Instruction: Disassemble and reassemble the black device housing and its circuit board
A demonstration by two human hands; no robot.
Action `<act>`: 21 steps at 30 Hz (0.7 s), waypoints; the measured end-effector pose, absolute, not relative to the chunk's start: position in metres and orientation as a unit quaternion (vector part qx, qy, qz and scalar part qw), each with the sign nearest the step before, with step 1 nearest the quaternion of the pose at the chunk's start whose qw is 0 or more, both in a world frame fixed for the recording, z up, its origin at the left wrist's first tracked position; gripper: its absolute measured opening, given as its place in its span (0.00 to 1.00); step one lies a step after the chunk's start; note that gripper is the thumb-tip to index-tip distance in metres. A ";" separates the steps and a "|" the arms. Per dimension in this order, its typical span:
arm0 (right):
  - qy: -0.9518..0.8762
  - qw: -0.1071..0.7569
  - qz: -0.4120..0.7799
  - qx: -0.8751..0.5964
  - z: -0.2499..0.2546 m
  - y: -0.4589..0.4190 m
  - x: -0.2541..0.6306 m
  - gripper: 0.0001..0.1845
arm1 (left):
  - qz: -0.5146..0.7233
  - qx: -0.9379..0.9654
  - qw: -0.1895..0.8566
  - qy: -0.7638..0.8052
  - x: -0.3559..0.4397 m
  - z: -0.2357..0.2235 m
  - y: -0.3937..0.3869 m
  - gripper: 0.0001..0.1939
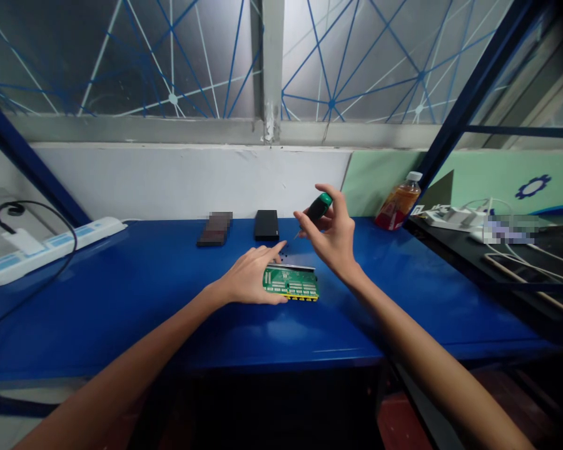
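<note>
On the blue table lies a green circuit board (291, 279) with a row of yellow parts along its near edge and a metal strip along its far edge. My left hand (251, 275) grips the board at its left end, thumb on the near side and fingers on the far side. Above and to the right, my right hand (331, 231) holds a screwdriver (319, 206) with a black and green handle. Its thin shaft points down and left, apart from the board. Several small dark bits, perhaps screws, lie just beyond the board.
A black flat box (266, 225) and a dark, partly blurred slab (214, 229) lie at the back. At left is a white power strip (51, 247) with a black cable. A drink bottle (398, 201) leans at back right, near a black surface with chargers and cables.
</note>
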State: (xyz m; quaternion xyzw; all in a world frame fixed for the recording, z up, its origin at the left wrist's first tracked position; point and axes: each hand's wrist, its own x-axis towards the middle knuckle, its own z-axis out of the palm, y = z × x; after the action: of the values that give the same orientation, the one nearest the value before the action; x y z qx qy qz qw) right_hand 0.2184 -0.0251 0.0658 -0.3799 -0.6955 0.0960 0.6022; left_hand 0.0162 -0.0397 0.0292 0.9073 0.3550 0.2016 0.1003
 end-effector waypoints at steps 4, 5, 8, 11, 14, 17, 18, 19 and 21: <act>-0.680 0.617 0.092 -0.385 0.065 -0.022 0.220 0.31 | 0.189 0.909 0.129 0.348 0.007 0.043 -0.042 0.57; -0.679 0.616 0.095 -0.388 0.065 -0.021 0.220 0.30 | 0.182 0.910 0.131 0.349 0.005 0.046 -0.042 0.58; -0.680 0.606 0.116 -0.396 0.062 -0.019 0.217 0.28 | 0.155 0.916 0.134 0.346 -0.002 0.053 -0.042 0.60; -0.697 0.573 0.138 -0.408 0.056 -0.017 0.213 0.26 | 0.131 0.921 0.147 0.336 -0.005 0.056 -0.042 0.59; -0.722 0.537 0.142 -0.412 0.049 -0.016 0.209 0.25 | 0.107 0.921 0.160 0.338 -0.007 0.057 -0.042 0.60; -0.744 0.511 0.136 -0.409 0.045 -0.016 0.207 0.24 | 0.092 0.922 0.159 0.341 -0.008 0.056 -0.042 0.61; -0.749 0.504 0.134 -0.409 0.044 -0.016 0.206 0.23 | 0.093 0.923 0.157 0.340 -0.008 0.056 -0.042 0.61; -0.752 0.500 0.131 -0.410 0.044 -0.017 0.205 0.23 | 0.095 0.924 0.153 0.338 -0.008 0.056 -0.042 0.61; -0.752 0.498 0.129 -0.411 0.043 -0.017 0.205 0.22 | 0.101 0.925 0.147 0.337 -0.009 0.056 -0.041 0.61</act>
State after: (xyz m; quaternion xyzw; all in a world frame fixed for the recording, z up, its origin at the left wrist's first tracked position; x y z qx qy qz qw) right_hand 0.2049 -0.0172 0.0434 -0.4110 -0.7524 0.1286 0.4984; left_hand -0.0086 -0.0412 0.0557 0.9245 0.3371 0.1007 0.1466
